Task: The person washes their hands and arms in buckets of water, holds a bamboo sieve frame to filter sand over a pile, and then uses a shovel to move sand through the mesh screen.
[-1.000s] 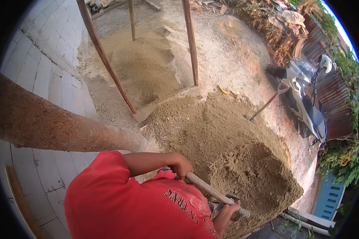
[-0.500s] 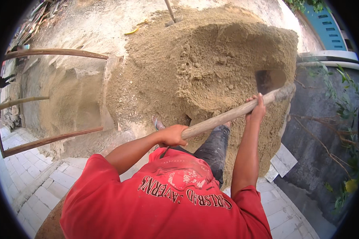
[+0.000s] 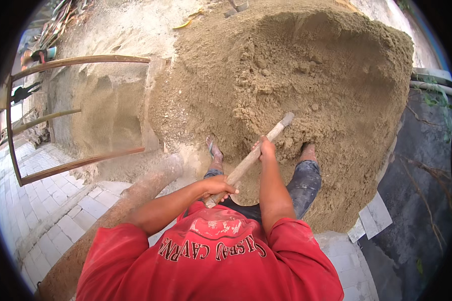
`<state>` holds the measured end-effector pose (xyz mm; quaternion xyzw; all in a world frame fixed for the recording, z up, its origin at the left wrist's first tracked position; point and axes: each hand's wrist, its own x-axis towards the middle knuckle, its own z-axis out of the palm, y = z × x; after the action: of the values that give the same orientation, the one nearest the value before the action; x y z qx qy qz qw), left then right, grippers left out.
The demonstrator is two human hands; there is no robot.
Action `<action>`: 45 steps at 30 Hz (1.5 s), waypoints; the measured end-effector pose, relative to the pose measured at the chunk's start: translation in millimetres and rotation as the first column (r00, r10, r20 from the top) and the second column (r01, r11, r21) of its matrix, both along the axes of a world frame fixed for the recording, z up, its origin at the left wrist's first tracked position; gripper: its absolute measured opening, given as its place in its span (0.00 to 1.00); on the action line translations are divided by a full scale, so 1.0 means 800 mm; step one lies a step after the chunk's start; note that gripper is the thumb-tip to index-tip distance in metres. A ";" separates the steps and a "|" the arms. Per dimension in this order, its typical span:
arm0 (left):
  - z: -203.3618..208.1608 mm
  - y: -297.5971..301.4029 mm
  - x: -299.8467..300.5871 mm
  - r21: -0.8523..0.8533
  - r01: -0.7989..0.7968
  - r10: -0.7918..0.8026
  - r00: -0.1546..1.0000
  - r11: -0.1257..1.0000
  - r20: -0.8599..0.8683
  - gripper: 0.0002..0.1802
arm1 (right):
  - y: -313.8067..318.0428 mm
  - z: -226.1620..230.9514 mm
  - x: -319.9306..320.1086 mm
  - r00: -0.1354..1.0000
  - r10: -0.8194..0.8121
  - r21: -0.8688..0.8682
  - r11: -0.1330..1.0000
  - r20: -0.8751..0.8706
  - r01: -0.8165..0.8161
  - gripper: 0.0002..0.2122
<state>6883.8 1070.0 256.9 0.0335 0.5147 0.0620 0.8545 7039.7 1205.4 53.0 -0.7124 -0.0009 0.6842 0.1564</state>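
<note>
A hoe with a thick wooden handle (image 3: 246, 164) slants from my waist up to the right, over the sand. My left hand (image 3: 217, 186) wraps around its near end, close to my red shirt. Farther up the shaft, my right hand (image 3: 266, 148) is closed around it. The handle's far end rests against the broken face of a large brown sand pile (image 3: 331, 95); the blade does not show there. My feet are apart at the pile's base, the left one (image 3: 214, 147) in a sandal and the right partly sunk in sand.
A wood-framed mesh screen (image 3: 80, 61) leans at the left, with sand behind it. Beside my left arm lies a long, dirt-covered cylindrical thing (image 3: 110, 220). Another tool's metal head (image 3: 236, 9) sits atop the pile. Tile pieces (image 3: 375, 216) and a dark grey surface (image 3: 386, 261) are at right.
The hoe has come left and nearer to me, and its dark blade, visible before at the right, is out of sight. Both hands stay on the handle; my right hand has moved left.
</note>
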 end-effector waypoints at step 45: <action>0.569 -0.539 -0.370 0.282 0.366 0.389 -0.262 0.887 -0.883 0.28 | -0.206 0.670 -0.759 0.170 0.401 0.420 0.902 -0.900 0.100 0.20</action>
<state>6587.5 639.0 711.8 0.2657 0.9520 0.1392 0.0604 6432.4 1040.5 588.7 -0.0606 -0.1083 0.9745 0.1868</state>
